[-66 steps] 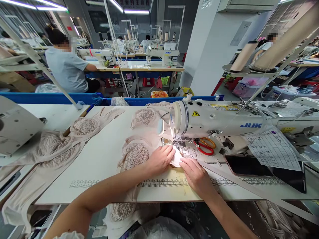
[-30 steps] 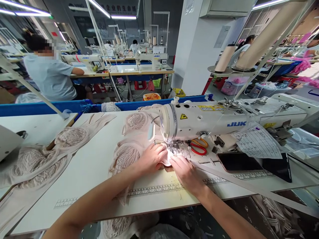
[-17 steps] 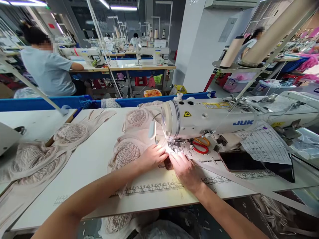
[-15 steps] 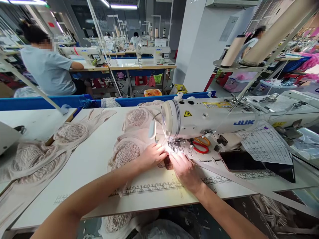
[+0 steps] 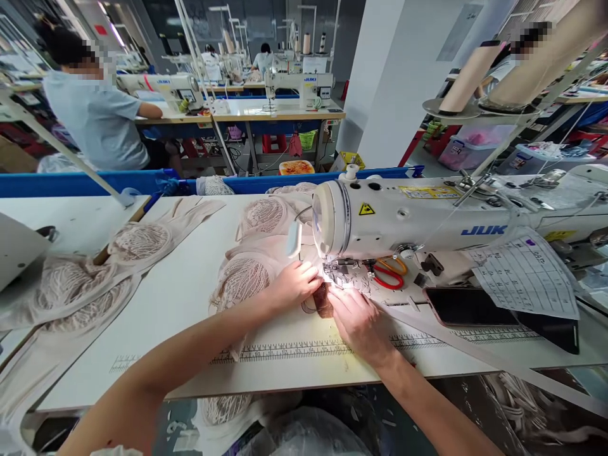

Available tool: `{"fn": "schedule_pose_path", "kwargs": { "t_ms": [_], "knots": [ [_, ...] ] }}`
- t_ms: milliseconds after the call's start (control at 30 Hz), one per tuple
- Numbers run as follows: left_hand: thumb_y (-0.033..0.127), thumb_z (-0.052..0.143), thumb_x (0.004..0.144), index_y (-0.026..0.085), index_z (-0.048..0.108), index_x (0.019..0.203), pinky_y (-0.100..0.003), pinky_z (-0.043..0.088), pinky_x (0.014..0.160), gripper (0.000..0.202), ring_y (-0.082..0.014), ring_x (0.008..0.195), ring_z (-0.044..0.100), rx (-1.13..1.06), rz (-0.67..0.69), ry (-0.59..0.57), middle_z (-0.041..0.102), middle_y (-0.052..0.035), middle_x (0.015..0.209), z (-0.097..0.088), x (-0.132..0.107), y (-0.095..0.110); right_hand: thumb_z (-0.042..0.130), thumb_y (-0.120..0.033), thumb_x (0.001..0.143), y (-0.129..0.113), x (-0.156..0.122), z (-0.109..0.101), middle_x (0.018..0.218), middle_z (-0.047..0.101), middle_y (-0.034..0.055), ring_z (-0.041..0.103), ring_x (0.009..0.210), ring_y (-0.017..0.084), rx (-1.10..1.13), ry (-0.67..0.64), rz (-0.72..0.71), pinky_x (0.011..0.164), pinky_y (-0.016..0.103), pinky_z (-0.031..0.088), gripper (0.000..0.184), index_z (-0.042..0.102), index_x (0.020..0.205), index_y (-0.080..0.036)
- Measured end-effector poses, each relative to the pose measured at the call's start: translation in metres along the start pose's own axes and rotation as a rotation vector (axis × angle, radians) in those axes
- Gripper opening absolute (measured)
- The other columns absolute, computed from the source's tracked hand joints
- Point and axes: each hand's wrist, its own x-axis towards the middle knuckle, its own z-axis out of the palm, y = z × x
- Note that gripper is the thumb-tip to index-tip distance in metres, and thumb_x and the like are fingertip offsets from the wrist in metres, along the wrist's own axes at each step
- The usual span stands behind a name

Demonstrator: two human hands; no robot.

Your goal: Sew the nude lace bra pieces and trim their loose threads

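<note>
A white JUKI sewing machine (image 5: 408, 218) stands on the table (image 5: 180, 304). Under its lit needle lies a pale pink lace garment (image 5: 247, 278). My left hand (image 5: 294, 284) rests on that fabric just left of the presser foot, fingers curled and pressed down. My right hand (image 5: 356, 320) lies in front of the needle, fingers closed on the fabric edge. The cloth between my fingertips is washed out by the lamp.
Red-handled scissors (image 5: 387, 273) lie right of the needle. A black phone (image 5: 463, 307) and a printed sheet (image 5: 527, 275) sit further right. More lace garments (image 5: 85, 285) are piled at the left. A person in a grey shirt (image 5: 95, 117) works behind.
My hands have crept closer to the needle and the white fabric seen between them earlier is now mostly covered. The view has shifted slightly.
</note>
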Motion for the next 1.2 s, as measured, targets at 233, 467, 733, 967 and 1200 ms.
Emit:
{"fn": "schedule_pose_path", "kwargs": {
  "t_ms": [233,467,733,967,1200],
  "knots": [
    [0.014,0.038,0.102,0.014,0.067,0.094,-0.036,0.044,0.077,0.030,-0.0214,0.081,0.057,-0.018,-0.068,-0.107,0.064,-0.0070,0.086,0.002,0.008,-0.007,0.048,-0.003,0.089,0.002,-0.003,0.000,0.110,0.073,0.0125,0.064,0.099,0.024,0.018,-0.006,0.011,0.084,0.038,0.056,0.033,0.069,0.113,-0.011],
    [0.015,0.042,0.099,0.015,0.068,0.089,-0.038,0.048,0.077,0.028,-0.0237,0.090,0.058,-0.094,-0.199,-0.191,0.066,-0.0086,0.094,0.008,0.014,-0.014,0.049,-0.004,0.088,0.004,-0.005,0.001,0.106,0.073,0.0115,0.064,0.099,0.024,-0.003,0.008,-0.014,0.081,0.035,0.054,0.029,0.070,0.107,-0.011],
    [0.019,0.044,0.097,0.014,0.063,0.103,-0.034,0.048,0.072,0.020,-0.0236,0.091,0.061,-0.113,-0.341,-0.172,0.066,-0.0101,0.101,-0.056,-0.003,0.010,0.051,-0.003,0.090,0.006,-0.006,0.002,0.107,0.073,0.0099,0.064,0.100,0.023,0.066,0.039,-0.030,0.089,0.035,0.052,0.028,0.068,0.111,-0.011],
    [0.027,0.059,0.088,0.015,0.064,0.082,-0.034,0.046,0.059,0.014,-0.0227,0.059,0.061,-0.076,-0.683,-0.324,0.064,-0.0080,0.072,-0.050,-0.061,-0.024,0.050,-0.006,0.092,0.003,-0.005,0.003,0.104,0.073,0.0105,0.063,0.099,0.024,0.124,-0.003,-0.038,0.088,0.037,0.052,0.025,0.066,0.110,-0.011],
    [0.021,0.055,0.093,0.019,0.056,0.133,-0.042,0.042,0.106,0.040,-0.0270,0.128,0.053,-0.041,-0.828,-0.163,0.056,-0.0127,0.142,-0.006,-0.056,-0.080,0.049,-0.009,0.094,0.006,-0.002,0.001,0.102,0.071,0.0110,0.063,0.095,0.024,0.144,0.069,-0.145,0.086,0.039,0.051,0.022,0.062,0.111,-0.012]
  ]
}}
